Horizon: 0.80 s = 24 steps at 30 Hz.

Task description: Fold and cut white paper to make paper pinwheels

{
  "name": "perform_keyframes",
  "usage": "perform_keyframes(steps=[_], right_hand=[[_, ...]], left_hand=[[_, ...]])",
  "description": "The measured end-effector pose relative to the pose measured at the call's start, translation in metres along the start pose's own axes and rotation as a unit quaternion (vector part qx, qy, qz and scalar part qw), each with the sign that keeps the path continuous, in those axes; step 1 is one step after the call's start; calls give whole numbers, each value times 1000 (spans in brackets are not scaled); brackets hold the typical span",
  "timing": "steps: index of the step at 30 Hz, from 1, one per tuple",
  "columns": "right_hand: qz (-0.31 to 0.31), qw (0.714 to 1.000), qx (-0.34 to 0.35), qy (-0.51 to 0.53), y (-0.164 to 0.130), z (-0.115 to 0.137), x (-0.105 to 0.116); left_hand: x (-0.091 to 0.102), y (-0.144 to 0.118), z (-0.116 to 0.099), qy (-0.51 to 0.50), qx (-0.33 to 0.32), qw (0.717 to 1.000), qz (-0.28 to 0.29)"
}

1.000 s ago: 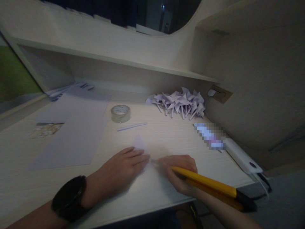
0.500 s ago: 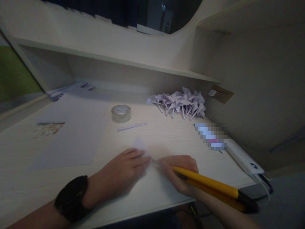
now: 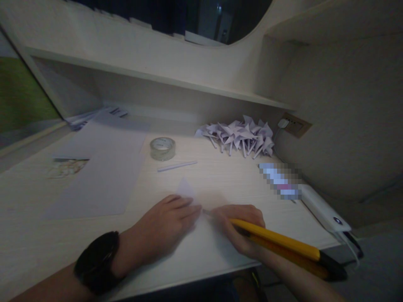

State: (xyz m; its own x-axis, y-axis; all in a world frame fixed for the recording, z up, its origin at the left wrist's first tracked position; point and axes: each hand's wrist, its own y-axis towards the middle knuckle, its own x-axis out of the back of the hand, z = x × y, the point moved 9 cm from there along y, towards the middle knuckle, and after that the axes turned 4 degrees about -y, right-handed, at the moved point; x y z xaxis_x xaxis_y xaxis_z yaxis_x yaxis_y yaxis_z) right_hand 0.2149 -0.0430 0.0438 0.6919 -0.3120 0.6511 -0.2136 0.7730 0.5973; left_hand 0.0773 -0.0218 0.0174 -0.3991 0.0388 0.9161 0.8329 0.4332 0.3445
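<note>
My left hand [image 3: 171, 224] lies flat on the desk with its fingers stretched over a small white piece of paper [image 3: 185, 186]. Only a pointed corner of that paper shows clearly beyond the fingers. In my right hand [image 3: 241, 226] is a yellow utility knife [image 3: 280, 238] with a black end, gripped low near its tip. Its thin tip meets the paper beside my left fingertips; the exact contact is blurred. A thin rolled paper stick [image 3: 177, 166] lies just past the paper, and a roll of clear tape [image 3: 163, 149] sits behind it.
Many paper pinwheels [image 3: 237, 134] are heaped at the back right. Large white sheets [image 3: 103, 176] cover the left side. A pixelated phone [image 3: 278, 180] and a white power bank [image 3: 325, 209] with cables lie at right, below a wall socket [image 3: 296, 125]. A shelf [image 3: 157, 82] overhangs the back.
The view has shifted slightly, so the desk items appear a little to the right. Both hands keep nearly the same pose over the paper, the utility knife still in my right hand.
</note>
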Motion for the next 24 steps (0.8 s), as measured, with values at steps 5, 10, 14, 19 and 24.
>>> perform_keyframes(steps=[5, 10, 14, 19, 24], right_hand=[[11, 999, 12, -32, -14, -17, -6], [27, 999, 20, -28, -20, -26, -8], [42, 998, 22, -27, -21, -27, -10], [40, 999, 18, -33, -25, -32, -14], [34, 998, 12, -41, -26, -32, -12]], left_hand=[[-3, -2, 2, 8, -2, 1000, 5], [-1, -1, 1, 9, 0, 1000, -5], [-1, -1, 1, 25, 3, 1000, 2], [-1, -1, 1, 19, -5, 1000, 9], [2, -1, 4, 13, 17, 1000, 17]])
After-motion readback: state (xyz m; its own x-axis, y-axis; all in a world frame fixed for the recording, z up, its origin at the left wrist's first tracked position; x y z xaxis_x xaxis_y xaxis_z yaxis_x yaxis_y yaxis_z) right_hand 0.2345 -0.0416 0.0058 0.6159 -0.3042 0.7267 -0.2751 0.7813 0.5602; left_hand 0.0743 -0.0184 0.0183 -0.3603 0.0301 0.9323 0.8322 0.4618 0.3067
